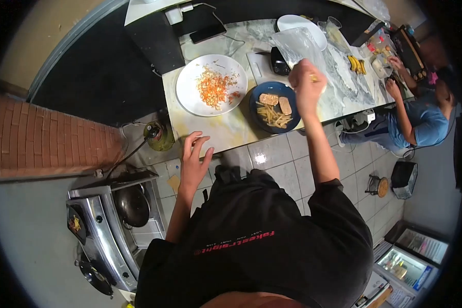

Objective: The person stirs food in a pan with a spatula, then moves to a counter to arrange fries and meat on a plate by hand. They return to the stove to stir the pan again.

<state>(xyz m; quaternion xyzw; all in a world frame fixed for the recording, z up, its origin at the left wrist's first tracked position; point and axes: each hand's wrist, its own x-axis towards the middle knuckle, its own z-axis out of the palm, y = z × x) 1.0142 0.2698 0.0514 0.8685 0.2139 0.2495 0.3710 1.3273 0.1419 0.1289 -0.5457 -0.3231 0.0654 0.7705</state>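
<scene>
My right hand [307,90] is closed above the right rim of a dark blue plate [255,114]. Something small and pale yellow shows at its fingers, too little to name. On that plate lie two flat, browned patties [285,106] and a heap of French fries [273,117]. A clear plastic bag [299,45] is just behind my right hand; whether they touch, I cannot tell. My left hand [194,161] has its fingers apart and holds nothing, at the counter's front edge. Nearest to it is a large white plate [187,100] with shredded orange and pale vegetables [214,88].
Behind the blue plate stand a black container [281,62] and a white board [256,69]. A phone [208,33] with a cable lies at the back. Another person [421,120] works at the right end near bananas [356,64]. A stove [105,231] stands lower left, near a green gas cylinder [161,138].
</scene>
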